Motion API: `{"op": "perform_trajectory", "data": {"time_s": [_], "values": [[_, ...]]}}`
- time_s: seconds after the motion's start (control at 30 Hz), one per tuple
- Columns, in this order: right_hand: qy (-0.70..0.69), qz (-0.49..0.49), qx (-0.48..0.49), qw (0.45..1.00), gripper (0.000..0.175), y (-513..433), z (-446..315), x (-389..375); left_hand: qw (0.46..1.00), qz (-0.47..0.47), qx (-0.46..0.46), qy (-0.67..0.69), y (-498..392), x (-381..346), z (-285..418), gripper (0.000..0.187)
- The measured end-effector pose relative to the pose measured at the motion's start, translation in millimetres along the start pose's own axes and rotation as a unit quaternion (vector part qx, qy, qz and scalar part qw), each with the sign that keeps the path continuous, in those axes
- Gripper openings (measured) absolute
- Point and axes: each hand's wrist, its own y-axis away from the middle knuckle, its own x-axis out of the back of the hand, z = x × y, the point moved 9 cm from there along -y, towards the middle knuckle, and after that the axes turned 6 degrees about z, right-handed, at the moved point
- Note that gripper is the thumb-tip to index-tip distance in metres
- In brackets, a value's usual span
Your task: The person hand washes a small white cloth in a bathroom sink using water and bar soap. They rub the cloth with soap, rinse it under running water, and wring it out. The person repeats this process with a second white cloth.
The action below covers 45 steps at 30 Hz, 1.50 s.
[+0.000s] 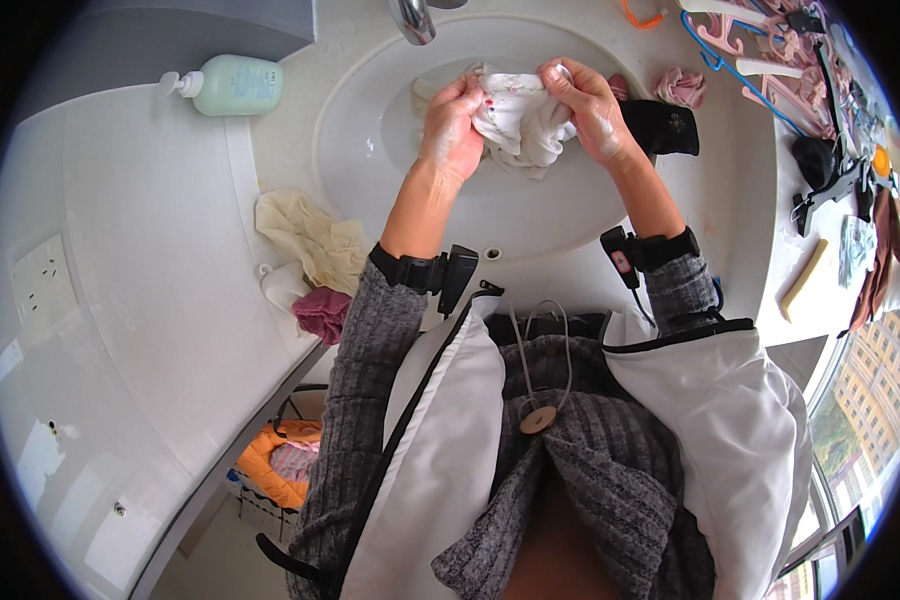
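Both my hands hold a white cloth garment (521,112) with small red and pink embroidered flowers, stretched over an oval washbasin (360,150). My left hand (454,124) pinches its left end, and my right hand (589,109) grips the right end between thumb and fingers. Whitish suds show on both wrists. Below, the garment's lower part hangs bunched. Behind my left hand, more pale cloth (427,86) lies in the basin, partly hidden. A chrome faucet (414,22) reaches over the back rim.
A pump bottle of pale green liquid (240,85) lies at the back left. Cream cloth (307,225) and a maroon cloth (322,315) sit left of the basin. To the right are a black cloth (660,127), a pink scrunched cloth (680,87) and several pink hangers (784,82).
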Motion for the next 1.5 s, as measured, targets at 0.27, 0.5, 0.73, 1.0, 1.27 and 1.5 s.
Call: {"op": "perform_trajectory", "data": {"time_s": [0.27, 0.5, 0.73, 1.0, 1.27, 1.5], "values": [[0.047, 0.017, 0.001, 0.999, 0.027, -0.1, -1.2, -2.5, 0.999, 0.027, -0.023, -0.038, 2.9, -7.3, 3.3, 0.027], [0.238, 0.132, 0.174, 0.946, 0.054, 6.0, -33.4, -17.8, 0.99, 0.105, 0.041, -0.091, 1.2, -2.1, -12.8, 0.041], [0.207, 0.158, 0.049, 0.964, 0.057, -2.7, -18.5, -1.1, 0.997, 0.063, 0.004, -0.038, -0.5, 4.6, -4.1, 0.026], [0.509, 0.199, 0.29, 0.786, 0.038, 23.6, -50.7, -66.5, 0.981, -0.041, 0.153, 0.11, -4.7, -27.9, -45.0, 0.035], [0.478, 0.237, 0.2, 0.822, 0.05, -7.5, -41.5, -43.7, 0.983, 0.008, 0.151, 0.106, -5.6, -34.9, -42.6, 0.027], [0.503, 0.166, 0.263, 0.806, 0.042, 4.7, -40.2, -70.6, 0.963, 0.191, 0.135, 0.136, 9.1, -2.9, -46.0, 0.032]]}}
